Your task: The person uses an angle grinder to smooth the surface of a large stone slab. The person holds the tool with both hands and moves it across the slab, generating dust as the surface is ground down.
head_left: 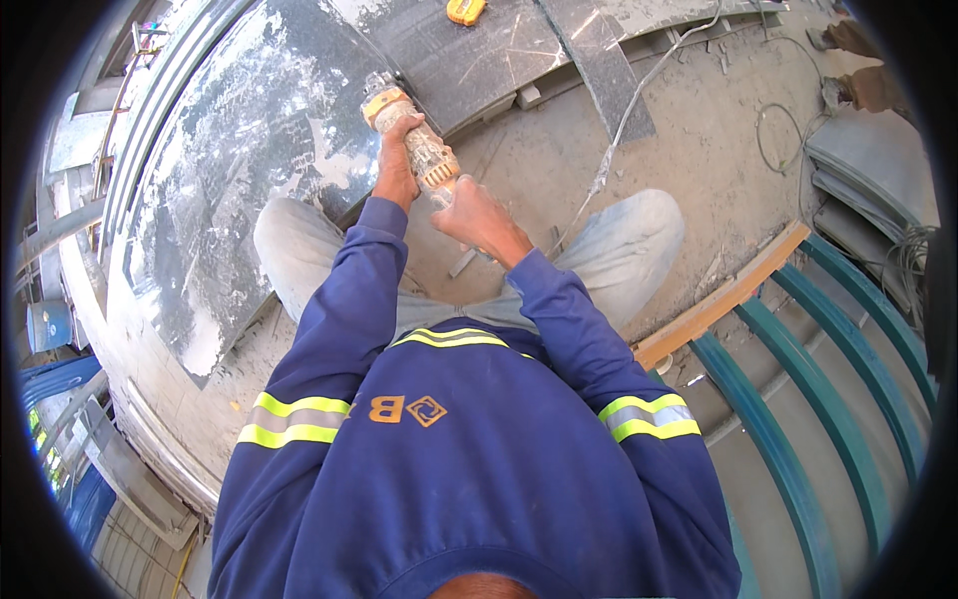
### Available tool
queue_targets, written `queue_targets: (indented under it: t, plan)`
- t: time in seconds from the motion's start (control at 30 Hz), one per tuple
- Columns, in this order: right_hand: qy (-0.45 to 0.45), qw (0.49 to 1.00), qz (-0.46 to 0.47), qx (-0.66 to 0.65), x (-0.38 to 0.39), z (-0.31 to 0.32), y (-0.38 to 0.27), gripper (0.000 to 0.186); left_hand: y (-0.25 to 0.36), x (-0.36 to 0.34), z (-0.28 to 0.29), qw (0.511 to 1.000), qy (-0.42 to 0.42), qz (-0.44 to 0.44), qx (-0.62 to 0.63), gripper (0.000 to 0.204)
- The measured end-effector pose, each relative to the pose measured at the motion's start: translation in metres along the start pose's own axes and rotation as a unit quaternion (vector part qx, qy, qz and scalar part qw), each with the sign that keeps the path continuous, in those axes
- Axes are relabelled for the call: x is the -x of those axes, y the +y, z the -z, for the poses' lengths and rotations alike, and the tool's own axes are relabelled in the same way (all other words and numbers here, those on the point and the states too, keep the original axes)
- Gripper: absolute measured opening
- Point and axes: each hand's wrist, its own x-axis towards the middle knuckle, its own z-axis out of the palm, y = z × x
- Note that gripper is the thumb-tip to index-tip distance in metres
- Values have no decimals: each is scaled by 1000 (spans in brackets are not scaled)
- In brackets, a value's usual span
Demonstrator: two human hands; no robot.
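Observation:
A dusty yellow angle grinder (pixel 427 155) is held in both my hands, its head pointing away from me. My left hand (pixel 399 160) wraps round the body just behind the head. Around the rear end closes my right hand (pixel 479 218). The grinder's head lies at the edge of a dark stone-like slab (pixel 289 120) streaked with white dust. Whether its disc touches the slab is hidden from here. A pale cable (pixel 624 120) runs across the floor to the right of the tool.
A yellow tape measure (pixel 465 11) rests on another dark slab (pixel 489 60) at the far side. On the right are green metal bars (pixel 798 389), a wooden beam (pixel 728 295) and stacked grey sheets (pixel 868 160). Another person's foot (pixel 838 95) shows at the far right.

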Motion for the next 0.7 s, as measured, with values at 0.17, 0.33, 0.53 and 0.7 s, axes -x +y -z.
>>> queue_targets:
  t: [0.17, 0.33, 0.53, 0.7]
  plan:
    - [11, 1000, 18, 22, -28, -13, 13, 39, 10, -10, -7, 1000, -6, -2, -4, 34]
    - [88, 990, 89, -61, -39, -44, 19, 26, 1, -31, 46, 992, -95, -77, -17, 46]
    - [85, 991, 96, 26, -10, -40, 64, 44, -34, 3, 6, 999, -12, -7, 30, 38]
    - [80, 992, 94, 23, -15, -35, 52, 44, -24, 10, -6, 999, 13, -44, 26, 38]
